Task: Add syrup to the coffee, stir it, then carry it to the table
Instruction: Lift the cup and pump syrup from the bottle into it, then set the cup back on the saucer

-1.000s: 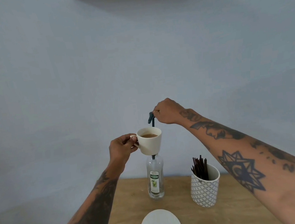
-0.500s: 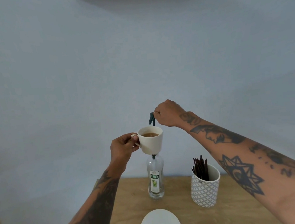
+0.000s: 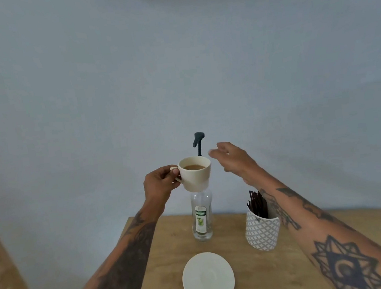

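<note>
Centre frame: our left hand (image 3: pixel 159 186) pinches the handle of the cup (image 3: pixel 195 173) of coffee, held under the pump (image 3: pixel 198 142) of the bottle (image 3: pixel 201 216). Our right hand (image 3: pixel 232 157) hovers just right, fingers spread, empty. Saucer (image 3: pixel 208 279) lower centre on the table (image 3: pixel 293 263).

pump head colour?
Dark blue-grey pump, clearest in the head view.

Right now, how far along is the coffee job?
Syrup step looks finished or pausing: the right hand is off the pump, open. The left hand holds the cup of coffee by its handle under the spout, above the syrup bottle. Left: take a stir stick, stir, carry to the table.
</note>
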